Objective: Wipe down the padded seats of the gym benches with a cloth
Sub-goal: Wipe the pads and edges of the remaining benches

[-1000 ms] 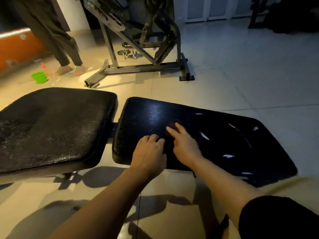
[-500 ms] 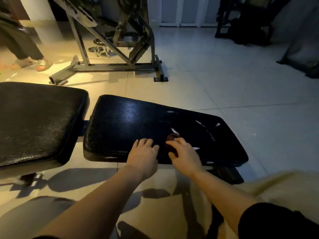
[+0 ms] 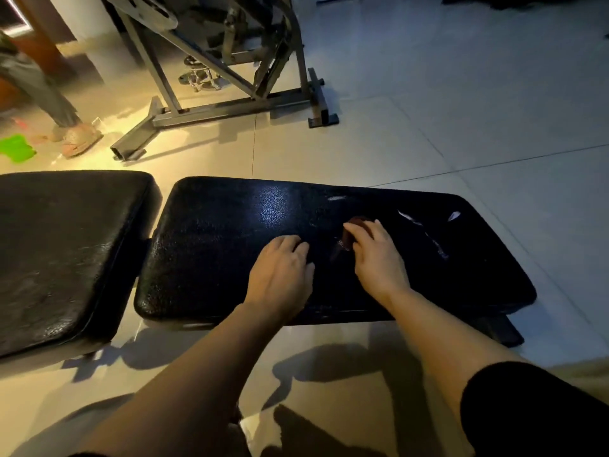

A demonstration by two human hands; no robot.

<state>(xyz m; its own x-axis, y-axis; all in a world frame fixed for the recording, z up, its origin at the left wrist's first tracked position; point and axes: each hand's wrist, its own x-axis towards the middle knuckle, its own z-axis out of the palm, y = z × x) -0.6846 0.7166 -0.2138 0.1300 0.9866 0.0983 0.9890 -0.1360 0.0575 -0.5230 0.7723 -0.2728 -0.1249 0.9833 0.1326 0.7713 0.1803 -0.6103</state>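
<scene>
A black padded bench seat [image 3: 230,239] with several white tears near its right end lies across the middle. A second black pad [image 3: 66,245] adjoins it on the left. My right hand [image 3: 375,255] presses a small dark reddish cloth [image 3: 349,235] onto the seat, fingers curled over it; most of the cloth is hidden under the hand. My left hand [image 3: 280,272] rests on the seat just left of it, its fingers bent at the knuckles and holding nothing.
A grey steel machine frame [image 3: 230,107] stands on the tiled floor behind the bench. At far left are a person's leg and sandalled foot [image 3: 75,136] and a green container [image 3: 16,150]. Open tiled floor [image 3: 461,110] lies to the right.
My right hand with the cloth has slid away from the near edge toward the middle of the seat. My left hand also sits further onto the pad. The view has shifted.
</scene>
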